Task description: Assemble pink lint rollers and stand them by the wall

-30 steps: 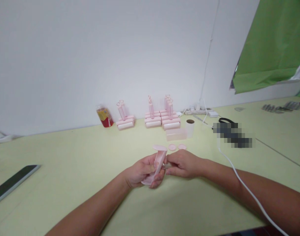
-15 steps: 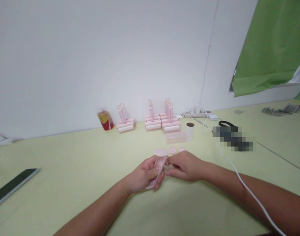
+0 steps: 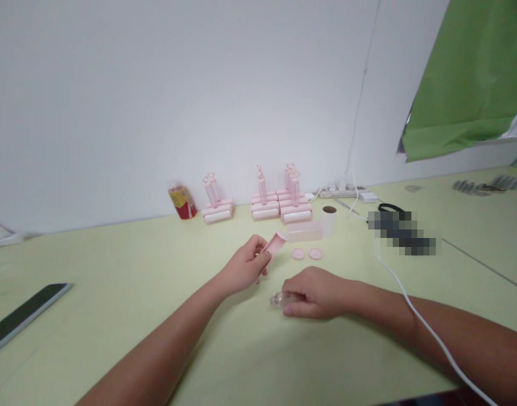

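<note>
My left hand (image 3: 241,269) is closed around a pale pink trough-shaped plastic cover (image 3: 276,243), its far end tilted up and to the right. Lower and to the right, my right hand (image 3: 316,293) grips a clear plastic handle-like piece (image 3: 277,299); its knobbed tip sticks out to the left and the rest is hidden under the fingers. Two pink round end caps (image 3: 298,254) lie on the table between the hands and a pink translucent cover (image 3: 304,232). Beside that cover stands a white sticky-paper roll (image 3: 328,222) with a brown core.
Several pink lint rollers (image 3: 264,212) stand along the wall. A red and yellow container (image 3: 183,201) is left of them. A power strip (image 3: 343,193), a white cable (image 3: 404,287) and a blurred dark object (image 3: 400,232) are on the right. A dark flat device (image 3: 27,313) lies at left.
My hands have moved apart. The left hand carried the pink trough-shaped cover up and left; the right hand dropped slightly, and the clear handle-like piece now shows in it.
</note>
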`<state>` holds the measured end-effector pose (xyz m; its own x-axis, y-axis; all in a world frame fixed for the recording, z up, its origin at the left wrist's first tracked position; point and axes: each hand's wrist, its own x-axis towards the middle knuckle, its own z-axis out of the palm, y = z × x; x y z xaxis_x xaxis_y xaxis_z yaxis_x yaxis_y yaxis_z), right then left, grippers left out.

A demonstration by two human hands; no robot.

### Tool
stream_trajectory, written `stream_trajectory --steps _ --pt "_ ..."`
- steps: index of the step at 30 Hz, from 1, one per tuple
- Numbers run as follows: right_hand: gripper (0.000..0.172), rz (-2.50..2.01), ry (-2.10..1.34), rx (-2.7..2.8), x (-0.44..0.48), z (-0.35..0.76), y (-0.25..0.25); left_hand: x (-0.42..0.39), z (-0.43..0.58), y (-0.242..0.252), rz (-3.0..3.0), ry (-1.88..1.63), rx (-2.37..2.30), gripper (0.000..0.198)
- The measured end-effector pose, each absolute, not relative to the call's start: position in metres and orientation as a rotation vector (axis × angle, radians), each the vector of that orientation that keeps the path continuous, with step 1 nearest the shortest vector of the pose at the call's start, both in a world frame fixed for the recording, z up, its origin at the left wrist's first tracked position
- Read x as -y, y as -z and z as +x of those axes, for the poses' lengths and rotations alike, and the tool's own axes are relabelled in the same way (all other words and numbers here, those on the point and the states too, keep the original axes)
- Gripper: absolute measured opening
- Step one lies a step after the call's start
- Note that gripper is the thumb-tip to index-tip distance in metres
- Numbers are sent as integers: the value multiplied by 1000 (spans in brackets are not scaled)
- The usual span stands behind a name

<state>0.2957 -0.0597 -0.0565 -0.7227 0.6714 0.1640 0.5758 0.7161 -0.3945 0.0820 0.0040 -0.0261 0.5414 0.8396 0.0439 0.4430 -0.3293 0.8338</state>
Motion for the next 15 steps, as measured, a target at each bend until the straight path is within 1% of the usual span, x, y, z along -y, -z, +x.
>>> stream_trajectory --steps 3,6,10,15 --pt "38 -976 -475 2681 62 289 57 -17 108 26 2460 -608 -1205 17" --pt "39 -1021 -470 2659 61 288 57 -29 142 29 2836 -503 -1377 19" --pt "39 -1046 -469 2642 60 291 56 -41 176 35 2967 -489 -1347 18" --pt "41 -1074 -473 2648 58 291 57 -50 192 48 3048 -497 -1298 18"
